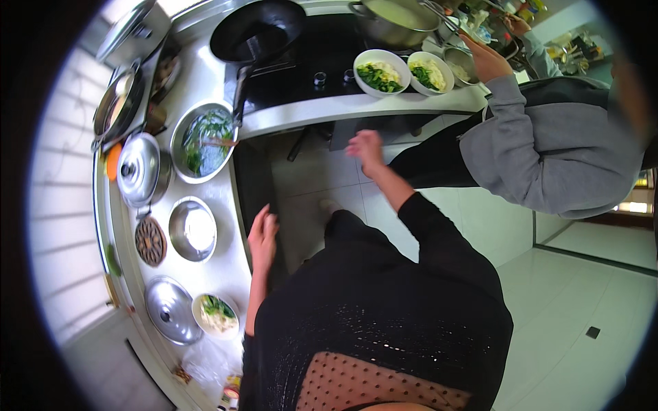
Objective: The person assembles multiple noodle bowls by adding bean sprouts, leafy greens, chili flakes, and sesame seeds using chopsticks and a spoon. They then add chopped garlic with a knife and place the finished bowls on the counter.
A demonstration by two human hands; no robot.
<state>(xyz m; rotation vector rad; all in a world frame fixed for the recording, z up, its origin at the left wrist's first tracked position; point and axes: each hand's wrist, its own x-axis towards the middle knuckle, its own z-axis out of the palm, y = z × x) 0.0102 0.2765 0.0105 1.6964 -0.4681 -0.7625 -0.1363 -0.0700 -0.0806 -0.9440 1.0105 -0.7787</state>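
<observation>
Round white bowl (372,56) — dark-green leaves (375,83), pale-yellow strands (389,72). Round metal bowl (179,229): silver. Round flared wok (257,31): black. Flat round trivet (151,241): brown, openwork pattern. Co-worker's fabric sleeve (522,161): plain grey. Wearer's fabric top (384,305): black — sheer panel (373,380) black-dotted.

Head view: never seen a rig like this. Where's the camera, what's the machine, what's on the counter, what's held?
There's no machine: a person works bare-handed, wearing two fisheye cameras on the head. This picture is the left one's, looking down, so straight edges bend toward the rim.

The left hand is beside the counter; the right hand is above the floor, in front of the stove. Both look empty.

Down the left side are a metal basin of leafy greens, a lidded pot, a steel bowl, a loose lid and a white bowl of food. A wok and a large pot sit at the stove.

The grey sleeve belongs to someone else.
</observation>
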